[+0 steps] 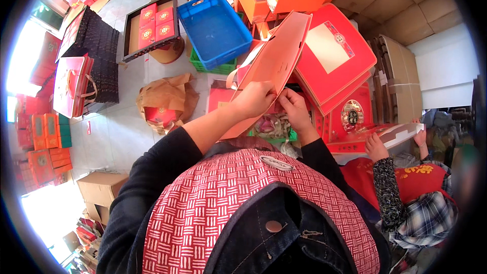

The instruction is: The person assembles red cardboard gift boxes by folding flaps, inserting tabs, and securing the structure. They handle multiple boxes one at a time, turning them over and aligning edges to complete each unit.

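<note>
A flat, still unfolded orange-red carton blank is gripped at its lower edge by the left hand and pinched by the right hand, above finished red gift boxes and an empty blue crate.

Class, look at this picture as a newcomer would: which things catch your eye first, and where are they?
At centre, the left hand and right hand grip a flat salmon-red carton tilted up. Behind it, upper centre, sits a bright blue crate. At the right edge, a co-worker's hand holds another red carton.
</note>
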A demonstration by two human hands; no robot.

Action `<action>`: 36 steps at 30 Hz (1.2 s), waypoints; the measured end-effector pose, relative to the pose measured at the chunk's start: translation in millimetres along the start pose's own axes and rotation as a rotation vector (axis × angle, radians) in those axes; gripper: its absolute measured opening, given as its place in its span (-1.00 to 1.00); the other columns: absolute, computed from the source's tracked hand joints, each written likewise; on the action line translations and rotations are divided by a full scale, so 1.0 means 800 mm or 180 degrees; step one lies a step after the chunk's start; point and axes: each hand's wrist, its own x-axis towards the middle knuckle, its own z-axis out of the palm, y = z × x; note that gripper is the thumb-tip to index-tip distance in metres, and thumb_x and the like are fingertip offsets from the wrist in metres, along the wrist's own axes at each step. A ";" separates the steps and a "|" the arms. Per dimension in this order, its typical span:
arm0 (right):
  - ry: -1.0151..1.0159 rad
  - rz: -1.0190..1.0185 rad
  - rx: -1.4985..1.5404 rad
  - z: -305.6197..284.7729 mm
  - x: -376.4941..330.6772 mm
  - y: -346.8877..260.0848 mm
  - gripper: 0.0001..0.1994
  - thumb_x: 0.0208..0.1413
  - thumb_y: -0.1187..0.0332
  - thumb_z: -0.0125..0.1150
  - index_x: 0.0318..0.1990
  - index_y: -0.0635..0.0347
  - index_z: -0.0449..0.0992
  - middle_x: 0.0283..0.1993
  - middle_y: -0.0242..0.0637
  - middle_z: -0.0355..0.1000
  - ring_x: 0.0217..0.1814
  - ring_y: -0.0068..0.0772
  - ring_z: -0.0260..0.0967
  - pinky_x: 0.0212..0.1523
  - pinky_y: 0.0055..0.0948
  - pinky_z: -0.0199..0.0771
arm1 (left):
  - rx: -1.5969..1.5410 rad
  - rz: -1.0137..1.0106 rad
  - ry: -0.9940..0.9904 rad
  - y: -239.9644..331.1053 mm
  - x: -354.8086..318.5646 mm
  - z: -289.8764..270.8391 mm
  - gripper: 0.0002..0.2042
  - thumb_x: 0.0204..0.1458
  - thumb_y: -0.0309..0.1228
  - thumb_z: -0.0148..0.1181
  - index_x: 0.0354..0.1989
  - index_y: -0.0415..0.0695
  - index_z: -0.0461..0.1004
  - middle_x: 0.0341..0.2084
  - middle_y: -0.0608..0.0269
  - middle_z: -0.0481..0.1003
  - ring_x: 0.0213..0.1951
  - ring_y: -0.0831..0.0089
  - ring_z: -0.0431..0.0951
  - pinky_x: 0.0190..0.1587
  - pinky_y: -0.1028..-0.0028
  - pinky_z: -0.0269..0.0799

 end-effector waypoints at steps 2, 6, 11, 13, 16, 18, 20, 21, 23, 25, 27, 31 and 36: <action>-0.0059 0.0061 0.0112 -0.003 -0.001 0.000 -0.86 0.18 0.38 0.01 -0.36 0.24 0.40 -0.42 -0.52 0.31 -0.38 -0.74 0.17 -0.35 -0.68 0.22 | 0.0034 0.0082 -0.0008 -0.003 0.002 0.004 -0.87 -0.05 -0.47 0.06 -0.38 -0.28 0.44 -0.47 -0.08 0.49 -0.36 0.05 0.51 -0.28 0.27 0.39; -0.0076 0.0191 0.1688 0.002 0.000 0.031 -0.87 0.18 0.35 0.03 -0.36 0.20 0.40 -0.41 -0.48 0.31 -0.38 -0.66 0.19 -0.31 -0.59 0.24 | -0.0356 -0.0122 -0.0017 -0.008 -0.001 0.007 -0.87 -0.07 -0.50 0.03 -0.37 -0.28 0.43 -0.48 -0.06 0.50 -0.36 0.11 0.53 -0.29 0.28 0.41; -0.0175 0.0509 0.2420 0.007 0.001 0.046 -0.88 0.20 0.35 0.00 -0.33 0.18 0.40 -0.38 -0.43 0.34 -0.40 -0.55 0.24 -0.29 -0.50 0.29 | -0.0353 -0.0383 0.0405 -0.009 -0.017 0.013 -0.87 -0.05 -0.50 0.00 -0.35 -0.27 0.40 -0.54 -0.05 0.49 -0.38 0.02 0.53 -0.30 0.24 0.42; -0.0326 0.0403 0.2376 -0.002 0.005 0.058 -0.87 0.20 0.35 0.00 -0.32 0.18 0.40 -0.34 -0.41 0.37 -0.36 -0.54 0.29 -0.26 -0.48 0.32 | -0.0303 -0.0635 0.0279 0.004 -0.021 0.006 -0.80 -0.05 -0.47 0.05 -0.25 -0.28 0.42 -0.45 -0.04 0.48 -0.31 0.08 0.53 -0.25 0.31 0.42; -0.0259 0.0353 0.2308 0.007 0.007 0.052 -0.86 0.21 0.32 0.00 -0.28 0.19 0.41 -0.27 -0.37 0.41 -0.30 -0.54 0.35 -0.22 -0.46 0.37 | -0.0322 -0.0128 0.0533 0.014 -0.030 0.009 -0.66 -0.06 -0.43 0.13 -0.08 -0.29 0.37 -0.28 -0.06 0.44 -0.24 0.09 0.51 -0.20 0.34 0.43; -0.0201 0.0426 0.2288 0.012 0.010 0.045 -0.83 0.21 0.30 0.00 -0.23 0.20 0.42 -0.23 -0.36 0.43 -0.25 -0.54 0.37 -0.19 -0.46 0.39 | -0.0251 0.0332 0.0514 0.015 -0.032 0.009 -0.56 -0.09 -0.42 0.16 0.00 -0.29 0.31 -0.18 -0.08 0.39 -0.20 0.10 0.49 -0.18 0.34 0.43; -0.0216 0.0586 0.2309 0.012 0.012 0.043 -0.80 0.21 0.28 -0.01 -0.18 0.21 0.43 -0.20 -0.35 0.44 -0.20 -0.55 0.39 -0.17 -0.48 0.39 | -0.0070 0.0593 0.0142 0.009 -0.032 0.006 -0.49 -0.12 -0.41 0.19 0.06 -0.28 0.26 -0.10 -0.10 0.34 -0.17 0.12 0.47 -0.16 0.34 0.42; -0.0311 0.0562 0.2324 0.009 0.012 0.042 -0.80 0.21 0.28 0.00 -0.16 0.21 0.43 -0.19 -0.35 0.44 -0.20 -0.55 0.38 -0.17 -0.49 0.39 | -0.0209 0.0470 0.0003 0.005 -0.028 0.006 -0.45 -0.16 -0.41 0.23 0.06 -0.29 0.26 -0.14 -0.08 0.36 -0.15 0.15 0.45 -0.16 0.36 0.42; -0.0482 0.0510 0.2357 0.002 0.013 0.043 -0.78 0.21 0.28 0.00 -0.12 0.21 0.43 -0.18 -0.36 0.44 -0.19 -0.56 0.38 -0.17 -0.52 0.39 | -0.0179 0.0330 -0.0088 0.002 -0.020 0.004 -0.48 -0.18 -0.42 0.23 0.02 -0.31 0.29 -0.16 -0.08 0.38 -0.15 0.15 0.46 -0.15 0.36 0.41; -0.0555 0.0436 0.2234 -0.003 0.017 0.058 -0.77 0.21 0.28 0.00 -0.10 0.22 0.42 -0.18 -0.37 0.44 -0.19 -0.57 0.38 -0.17 -0.52 0.39 | -0.0144 0.0154 -0.0133 0.004 -0.019 0.005 -0.54 -0.18 -0.42 0.21 -0.05 -0.32 0.34 -0.22 -0.07 0.42 -0.19 0.12 0.48 -0.16 0.34 0.42; -0.0530 0.0448 0.2043 0.001 0.023 0.056 -0.76 0.21 0.29 -0.01 -0.08 0.24 0.41 -0.15 -0.36 0.43 -0.15 -0.55 0.37 -0.13 -0.51 0.37 | -0.0078 -0.0095 -0.0041 0.007 -0.025 -0.002 -0.64 -0.16 -0.41 0.18 -0.16 -0.32 0.40 -0.32 -0.07 0.48 -0.25 0.07 0.51 -0.19 0.29 0.44; -0.0310 0.0645 0.0771 0.005 0.012 0.064 -0.70 0.22 0.20 -0.04 -0.17 0.29 0.44 -0.18 -0.37 0.42 -0.18 -0.59 0.33 -0.17 -0.56 0.33 | 0.1059 -0.0695 -0.0019 0.033 -0.034 0.009 -0.81 -0.16 -0.44 0.10 -0.36 -0.26 0.46 -0.50 -0.08 0.52 -0.39 0.01 0.55 -0.29 0.17 0.47; 0.0027 0.0516 -0.0804 -0.056 -0.005 0.147 -0.68 0.24 0.20 -0.08 -0.40 0.22 0.49 -0.53 -0.46 0.34 -0.54 -0.65 0.18 -0.44 -0.63 0.21 | 0.1502 -0.0942 0.0085 0.023 -0.059 -0.019 -0.83 -0.22 -0.50 0.08 -0.40 -0.24 0.46 -0.54 -0.02 0.52 -0.44 0.07 0.56 -0.36 0.19 0.48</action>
